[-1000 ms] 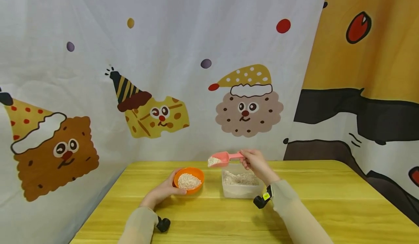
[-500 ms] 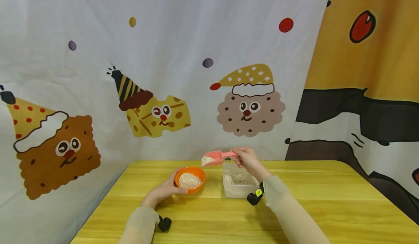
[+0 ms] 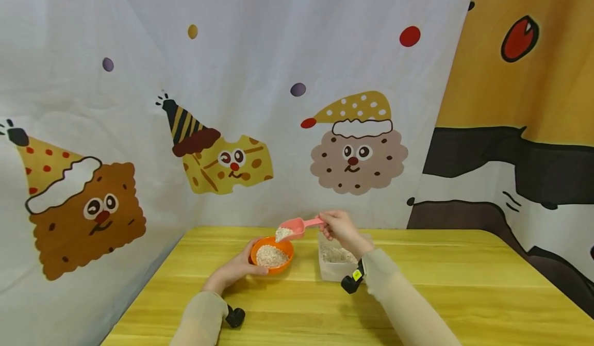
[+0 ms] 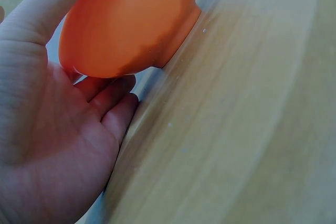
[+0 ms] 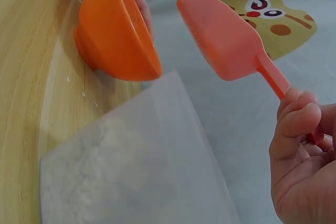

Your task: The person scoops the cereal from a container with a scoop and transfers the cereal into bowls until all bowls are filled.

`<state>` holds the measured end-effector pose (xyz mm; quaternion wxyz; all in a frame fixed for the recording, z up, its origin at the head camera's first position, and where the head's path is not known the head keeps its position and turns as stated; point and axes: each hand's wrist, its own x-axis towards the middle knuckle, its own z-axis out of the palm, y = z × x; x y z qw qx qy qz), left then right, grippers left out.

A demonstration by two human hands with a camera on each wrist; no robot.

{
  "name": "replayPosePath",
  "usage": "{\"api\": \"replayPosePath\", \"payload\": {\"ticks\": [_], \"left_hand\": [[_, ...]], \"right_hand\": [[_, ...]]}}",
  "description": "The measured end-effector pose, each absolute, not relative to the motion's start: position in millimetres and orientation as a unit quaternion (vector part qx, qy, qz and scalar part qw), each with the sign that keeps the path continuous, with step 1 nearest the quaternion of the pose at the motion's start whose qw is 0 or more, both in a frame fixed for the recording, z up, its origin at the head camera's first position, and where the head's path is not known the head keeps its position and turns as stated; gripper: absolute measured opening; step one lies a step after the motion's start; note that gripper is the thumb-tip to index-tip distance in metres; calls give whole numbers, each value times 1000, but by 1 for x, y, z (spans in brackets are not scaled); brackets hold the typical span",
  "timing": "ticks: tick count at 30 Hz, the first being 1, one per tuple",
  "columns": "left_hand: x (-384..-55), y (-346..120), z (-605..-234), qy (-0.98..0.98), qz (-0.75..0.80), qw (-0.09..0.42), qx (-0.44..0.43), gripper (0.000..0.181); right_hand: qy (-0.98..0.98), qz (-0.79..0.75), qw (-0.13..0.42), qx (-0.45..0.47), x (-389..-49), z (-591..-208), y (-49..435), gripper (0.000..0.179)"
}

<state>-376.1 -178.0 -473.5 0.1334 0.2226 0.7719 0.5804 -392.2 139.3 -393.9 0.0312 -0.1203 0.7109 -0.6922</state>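
While a brown biscuit figure decorates the pale hanging cloth at far left, the left hand grips an orange bowl of pale flakes on the yellow, wood-grained worktop. Over the bowl's right side tilts a pink scoop, flakes at its lip, its handle pinched by the right hand. Below that hand stands a translucent tub of flakes; farther right, the backdrop turns orange and black.
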Motion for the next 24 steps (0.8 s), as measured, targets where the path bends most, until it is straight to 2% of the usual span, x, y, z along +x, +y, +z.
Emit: {"api": "replayPosePath", "payload": {"ticks": [24], "left_hand": [[-375, -178, -476, 766, 585, 137, 230, 98]], "right_hand": [[744, -650, 28, -151, -390, -397, 112, 28]]}}
